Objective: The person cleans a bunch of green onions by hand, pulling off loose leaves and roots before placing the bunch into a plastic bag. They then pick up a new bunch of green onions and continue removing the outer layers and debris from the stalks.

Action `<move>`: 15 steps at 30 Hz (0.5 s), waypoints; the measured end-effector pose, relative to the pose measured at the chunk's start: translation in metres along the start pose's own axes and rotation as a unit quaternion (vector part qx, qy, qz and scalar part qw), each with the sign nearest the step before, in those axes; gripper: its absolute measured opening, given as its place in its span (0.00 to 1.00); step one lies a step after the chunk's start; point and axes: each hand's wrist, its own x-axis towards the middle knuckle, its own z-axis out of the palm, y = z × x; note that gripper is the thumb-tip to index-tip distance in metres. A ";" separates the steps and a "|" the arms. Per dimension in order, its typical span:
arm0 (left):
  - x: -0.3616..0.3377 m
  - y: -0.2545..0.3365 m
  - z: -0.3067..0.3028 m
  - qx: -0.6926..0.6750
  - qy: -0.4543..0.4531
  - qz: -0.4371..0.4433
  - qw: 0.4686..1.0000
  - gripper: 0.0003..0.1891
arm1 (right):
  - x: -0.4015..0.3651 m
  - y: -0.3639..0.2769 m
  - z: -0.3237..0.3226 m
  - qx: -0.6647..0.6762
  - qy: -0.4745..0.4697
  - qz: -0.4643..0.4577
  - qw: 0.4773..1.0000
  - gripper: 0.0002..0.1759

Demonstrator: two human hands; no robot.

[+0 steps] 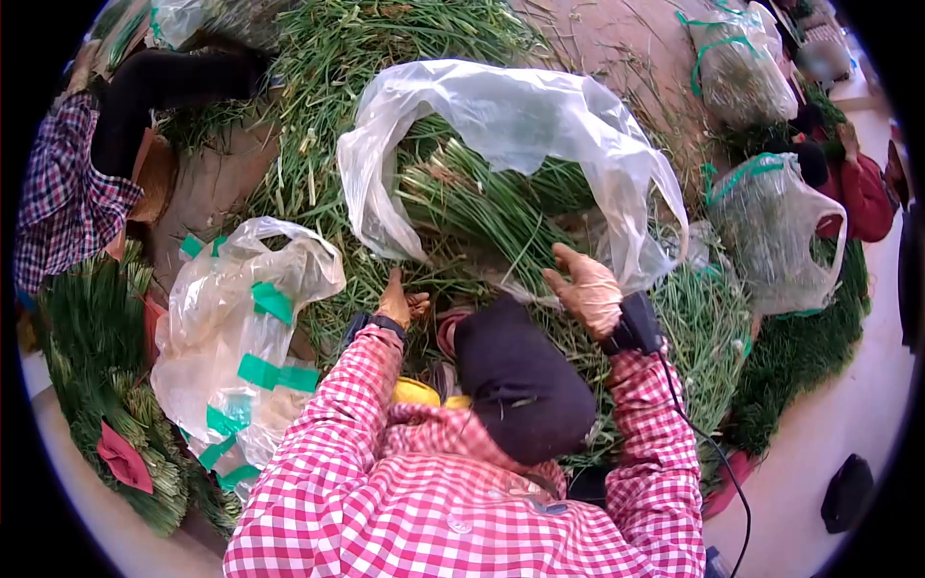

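So the main thing here is a big clear plastic bag (511, 125), mouth held open and draped over a fat bunch of green chives (482, 207) in the middle of the heap, right in front of the person. Left hand (400, 303) sits just under the bag's lower left edge with the fingers curled in, but honestly I can't tell if it's actually pinching the plastic. Right hand (586, 289) is by the lower right hem, fingers stretched out fairly flat and not clamped on anything. There's a black strap (631, 328) on that wrist with a cable (694, 424) trailing down. A dark rounded thing (520, 385) sits between the arms and hides the near part of the pile. To the left lies a crumpled bag with green tape (241, 328), then more bundled greens (96, 337) and a red cloth (120, 458). On the right are two stuffed bags (771, 231) tied with green tape. Another person in a plaid shirt (58, 193) is top left, and someone in a red sleeve (862, 193) is far right.
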 end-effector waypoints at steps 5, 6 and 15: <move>0.013 0.001 -0.024 0.046 -0.044 -0.004 0.998 0.23 | 0.089 0.002 0.042 0.025 -0.001 -0.052 0.998 0.45; 0.001 -0.002 -0.026 0.064 -0.041 -0.003 0.997 0.23 | 0.104 -0.001 0.049 -0.015 -0.007 -0.039 0.999 0.52; -0.075 0.045 0.084 -0.016 -0.097 0.379 0.920 0.32 | 0.159 -0.003 0.120 -0.182 0.011 0.071 0.981 0.78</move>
